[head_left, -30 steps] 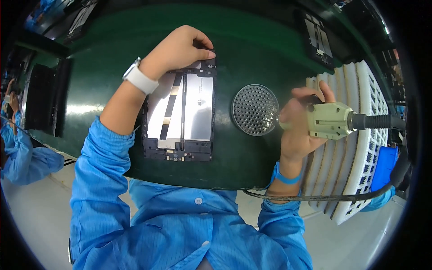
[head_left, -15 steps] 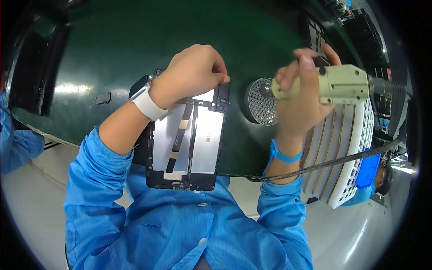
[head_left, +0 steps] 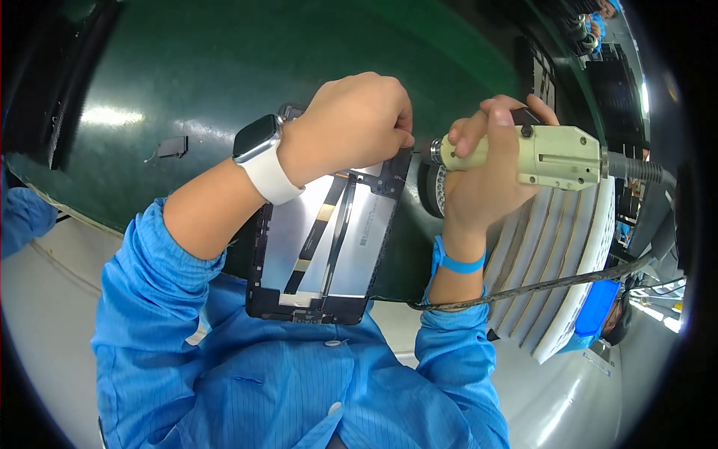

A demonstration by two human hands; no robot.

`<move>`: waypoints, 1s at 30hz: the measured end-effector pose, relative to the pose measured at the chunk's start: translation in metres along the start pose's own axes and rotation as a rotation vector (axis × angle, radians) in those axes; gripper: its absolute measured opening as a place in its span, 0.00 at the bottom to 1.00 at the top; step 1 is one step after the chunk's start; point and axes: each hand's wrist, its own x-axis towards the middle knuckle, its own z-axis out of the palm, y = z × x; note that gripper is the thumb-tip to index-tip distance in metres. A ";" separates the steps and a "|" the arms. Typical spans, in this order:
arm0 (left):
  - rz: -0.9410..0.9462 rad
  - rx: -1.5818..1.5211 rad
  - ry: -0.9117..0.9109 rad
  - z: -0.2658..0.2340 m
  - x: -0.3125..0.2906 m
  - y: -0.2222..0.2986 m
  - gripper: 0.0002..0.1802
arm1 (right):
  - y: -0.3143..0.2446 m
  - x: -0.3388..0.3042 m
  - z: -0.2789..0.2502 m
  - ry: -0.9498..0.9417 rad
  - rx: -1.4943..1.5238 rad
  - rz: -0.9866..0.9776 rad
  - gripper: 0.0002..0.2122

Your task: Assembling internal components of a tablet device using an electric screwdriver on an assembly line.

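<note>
Arched at the wrist, the left hand (head_left: 366, 123) pinches the far right corner of an opened tablet (head_left: 368, 228), black-framed and silvery inside, a dark ribbon cable (head_left: 313, 241) slanting across. It overhangs the green table's (head_left: 187, 75) near edge. Apart, the right hand (head_left: 486, 179) wraps a pale-yellow electric screwdriver (head_left: 561, 159), pointing leftward above a half-hidden round tray (head_left: 436, 193).

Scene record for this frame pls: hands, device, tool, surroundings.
left_hand: left hand at device's far right corner
right_hand: right hand gripping driver
device: flat device, internals exposed
tool: pale green driver, tip pointing left
dish: round dish, partly hidden by right hand
loose_part: small dark part, left on green table
right_side: white tray stack
</note>
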 end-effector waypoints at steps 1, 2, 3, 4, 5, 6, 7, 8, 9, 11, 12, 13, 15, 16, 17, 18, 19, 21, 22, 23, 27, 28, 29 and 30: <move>-0.006 -0.003 0.003 0.000 -0.001 -0.001 0.07 | 0.001 0.000 0.001 -0.007 0.009 0.007 0.18; -0.003 0.004 0.012 -0.001 -0.001 -0.002 0.07 | 0.002 -0.001 0.002 -0.011 0.011 0.012 0.18; 0.007 0.008 0.018 0.000 -0.001 -0.001 0.07 | 0.002 -0.001 0.001 -0.021 0.003 -0.001 0.18; 0.008 0.005 0.016 0.001 0.000 0.000 0.07 | 0.002 -0.001 0.000 -0.031 -0.003 -0.015 0.18; 0.004 0.006 0.013 0.001 0.001 0.002 0.07 | 0.001 -0.001 -0.001 -0.029 -0.006 -0.015 0.18; -0.001 0.013 0.011 0.001 0.002 0.002 0.08 | 0.001 -0.001 -0.001 -0.038 -0.004 -0.010 0.18; -0.001 0.018 0.009 0.002 0.002 0.002 0.08 | 0.002 -0.001 -0.001 -0.046 -0.001 -0.006 0.18; 0.002 0.012 0.013 0.003 0.002 0.001 0.08 | 0.003 -0.001 -0.002 -0.041 0.002 -0.009 0.18; 0.010 0.005 0.014 0.004 0.002 0.001 0.08 | 0.003 -0.001 -0.003 -0.042 0.012 -0.009 0.18; 0.031 -0.003 0.008 0.004 0.003 0.003 0.08 | 0.002 0.000 -0.005 -0.053 0.043 -0.003 0.19; 0.045 -0.017 0.007 0.005 0.004 0.002 0.09 | 0.001 0.001 -0.007 -0.039 0.035 -0.011 0.19; 0.058 -0.018 -0.005 0.004 0.004 0.000 0.09 | -0.002 0.002 -0.007 -0.035 0.026 -0.020 0.20; 0.030 -0.021 0.020 0.003 0.000 -0.003 0.09 | -0.012 0.007 -0.015 0.009 0.004 -0.060 0.20; 0.035 -0.031 0.017 0.003 -0.001 -0.004 0.09 | -0.017 0.013 -0.023 0.028 0.008 -0.150 0.20; 0.041 -0.040 0.019 0.001 -0.001 -0.005 0.09 | -0.022 0.017 -0.033 0.078 -0.009 -0.192 0.20; 0.046 -0.051 0.023 0.002 0.001 -0.004 0.08 | -0.027 0.022 -0.044 0.125 -0.027 -0.234 0.20; 0.020 -0.056 0.002 0.002 0.001 -0.001 0.08 | -0.028 0.027 -0.056 0.119 -0.034 -0.237 0.20; 0.034 -0.055 0.005 0.003 0.003 0.002 0.08 | -0.022 0.028 -0.086 0.161 -0.188 -0.219 0.20; 0.040 -0.040 0.008 0.003 0.003 0.002 0.08 | -0.016 0.028 -0.093 0.161 -0.189 -0.218 0.20; 0.040 -0.039 0.006 0.003 0.002 0.001 0.08 | -0.009 0.028 -0.099 0.176 -0.204 -0.194 0.20; 0.067 -0.051 0.013 0.002 0.003 -0.003 0.08 | 0.000 0.030 -0.102 0.199 -0.198 -0.121 0.20; 0.067 -0.073 0.004 0.002 0.004 -0.002 0.08 | -0.001 0.030 -0.102 0.189 -0.195 -0.094 0.20; 0.070 -0.075 -0.005 0.003 0.004 -0.003 0.08 | -0.001 0.027 -0.099 0.216 -0.193 -0.096 0.20; 0.071 -0.071 0.007 0.003 0.003 -0.005 0.08 | -0.001 0.027 -0.098 0.218 -0.192 -0.095 0.20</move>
